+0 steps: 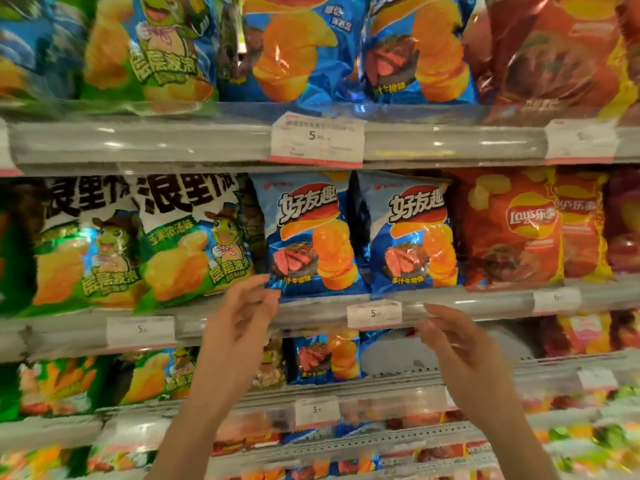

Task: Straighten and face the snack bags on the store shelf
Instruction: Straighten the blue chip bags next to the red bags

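While both hands are raised before the middle shelf [311, 308], the left hand [239, 317] reaches the lower left corner of the left blue bag [308, 233]; its fingertips [263, 280] seem to touch the corner, though blur makes this uncertain, and its grip is loosely apart. Near and below the shelf edge, the right hand [453, 344] hangs with relaxed fingers holding nothing. Just right of the first stands the right blue bag [412, 233], upright and facing forward. Green bags [180, 244] stand at left, red bags [512, 226] at right. A price tag [374, 313] sits on the shelf rail.
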